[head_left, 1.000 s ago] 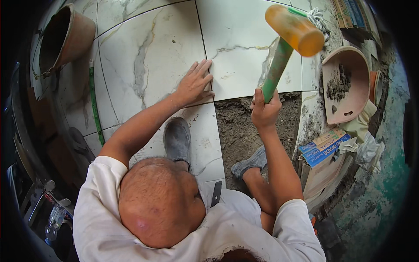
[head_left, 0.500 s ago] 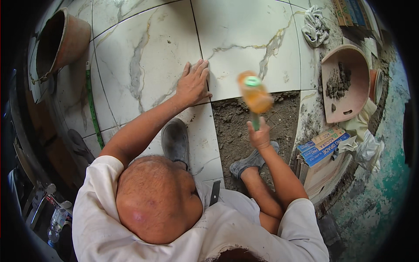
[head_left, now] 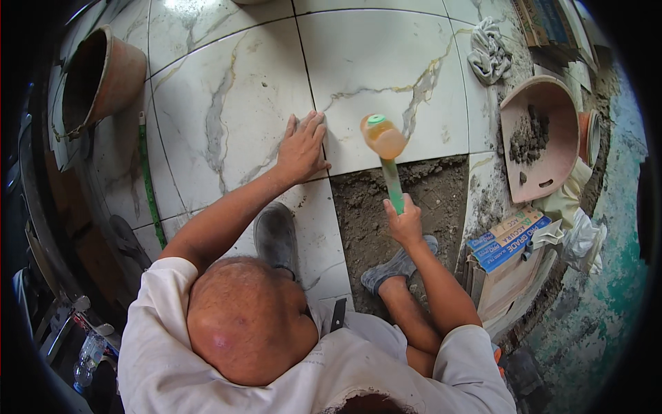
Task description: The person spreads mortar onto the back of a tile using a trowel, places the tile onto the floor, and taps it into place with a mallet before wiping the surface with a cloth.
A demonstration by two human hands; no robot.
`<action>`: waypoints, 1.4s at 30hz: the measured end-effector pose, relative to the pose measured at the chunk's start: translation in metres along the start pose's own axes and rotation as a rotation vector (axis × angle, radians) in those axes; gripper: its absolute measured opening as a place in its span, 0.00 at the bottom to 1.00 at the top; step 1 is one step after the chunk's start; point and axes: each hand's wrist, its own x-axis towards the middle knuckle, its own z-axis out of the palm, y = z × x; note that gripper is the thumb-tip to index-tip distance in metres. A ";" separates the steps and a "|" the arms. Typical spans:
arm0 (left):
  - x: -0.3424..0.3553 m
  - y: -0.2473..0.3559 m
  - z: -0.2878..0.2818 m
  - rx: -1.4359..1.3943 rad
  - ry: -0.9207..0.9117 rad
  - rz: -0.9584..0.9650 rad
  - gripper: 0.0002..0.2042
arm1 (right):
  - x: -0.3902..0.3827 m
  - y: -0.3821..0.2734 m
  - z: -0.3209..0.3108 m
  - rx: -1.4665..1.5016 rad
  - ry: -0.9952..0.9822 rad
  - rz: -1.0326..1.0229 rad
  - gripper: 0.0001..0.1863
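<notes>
both hands are in my feed: the left hand [head_left: 301,150] lies open, palm down, on a marbled white tile [head_left: 241,96] at the dark seam [head_left: 304,62]. the right hand [head_left: 405,222] is closed around the green handle [head_left: 392,185] of a mallet [head_left: 384,141]; its amber head is over the neighbouring tile [head_left: 379,58], and from here i cannot tell whether they touch. by that tile's near edge i see a patch of rough soil [head_left: 438,190]. farther right are a crumpled cloth [head_left: 490,55] and a pink scoop [head_left: 561,148] holding dark clumps [head_left: 529,136]; far left, a reddish bucket [head_left: 125,72].
</notes>
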 end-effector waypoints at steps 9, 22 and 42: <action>0.113 -0.061 -0.039 0.092 0.067 -0.083 0.58 | 0.086 -0.083 -0.023 0.093 0.318 -0.049 0.24; 0.154 -0.094 -0.062 0.064 0.013 -0.129 0.69 | 0.168 -0.094 0.000 0.053 0.282 0.111 0.28; 0.237 -0.069 -0.027 0.292 0.229 -0.175 0.41 | 0.125 -0.112 0.001 0.382 0.517 -0.005 0.25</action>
